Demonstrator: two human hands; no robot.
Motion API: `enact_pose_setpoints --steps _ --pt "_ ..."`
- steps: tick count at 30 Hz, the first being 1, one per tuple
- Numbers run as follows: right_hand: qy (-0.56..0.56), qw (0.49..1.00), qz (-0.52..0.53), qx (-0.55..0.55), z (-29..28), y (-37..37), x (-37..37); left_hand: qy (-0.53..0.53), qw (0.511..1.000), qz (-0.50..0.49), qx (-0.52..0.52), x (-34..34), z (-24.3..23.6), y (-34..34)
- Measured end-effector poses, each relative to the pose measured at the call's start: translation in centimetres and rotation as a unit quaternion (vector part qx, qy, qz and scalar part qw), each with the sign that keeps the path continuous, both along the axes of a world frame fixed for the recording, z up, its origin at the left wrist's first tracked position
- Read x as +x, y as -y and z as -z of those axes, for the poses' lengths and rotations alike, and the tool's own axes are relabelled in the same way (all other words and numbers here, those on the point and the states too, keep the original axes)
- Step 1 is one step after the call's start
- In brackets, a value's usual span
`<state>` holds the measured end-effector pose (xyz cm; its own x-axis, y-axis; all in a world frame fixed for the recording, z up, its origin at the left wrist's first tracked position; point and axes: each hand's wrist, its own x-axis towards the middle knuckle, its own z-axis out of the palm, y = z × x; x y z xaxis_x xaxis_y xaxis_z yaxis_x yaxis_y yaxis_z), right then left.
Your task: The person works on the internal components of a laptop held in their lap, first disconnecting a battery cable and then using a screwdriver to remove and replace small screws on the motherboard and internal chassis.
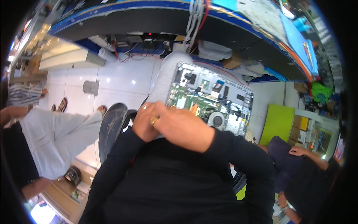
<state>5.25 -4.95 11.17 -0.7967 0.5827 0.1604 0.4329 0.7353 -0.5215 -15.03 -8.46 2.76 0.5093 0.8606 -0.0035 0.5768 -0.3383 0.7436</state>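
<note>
An opened laptop base (233, 93) rests across my lap, its green circuit board (181, 90) and round cooling fan (216, 120) exposed. Both hands meet at its near left corner. My left hand (143, 121) is closed there, its fingers bent and partly covered. Across it lies my right hand (186, 127), also closed, with its fingertips pressed together against the left. A gold ring (154, 120) shows where the two hands meet. Whatever they pinch is hidden between the fingers.
A dark workbench (149, 23) with hanging white cables (193, 22) spans the far side. On the left stands a person in light trousers (56, 138); another sits at the right, a hand (298, 151) on the lap. A black chair armrest (112, 128) is by my left arm.
</note>
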Motion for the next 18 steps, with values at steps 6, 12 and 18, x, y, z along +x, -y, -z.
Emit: enact_pose_setpoints --steps 6,12,18 --pt "0.008 0.998 -0.066 -0.007 -1.0 -1.6 0.1 0.061 0.997 -0.039 0.004 -0.3 1.2 0.5" --pt "0.1 0.994 -0.05 -0.019 -2.2 -1.4 -0.6 0.061 0.995 -0.071 0.022 -0.2 1.4 1.2" --pt "0.09 0.995 -0.03 -0.032 -2.1 -1.6 0.0 0.056 0.996 -0.075 -0.009 -0.1 0.7 1.3"
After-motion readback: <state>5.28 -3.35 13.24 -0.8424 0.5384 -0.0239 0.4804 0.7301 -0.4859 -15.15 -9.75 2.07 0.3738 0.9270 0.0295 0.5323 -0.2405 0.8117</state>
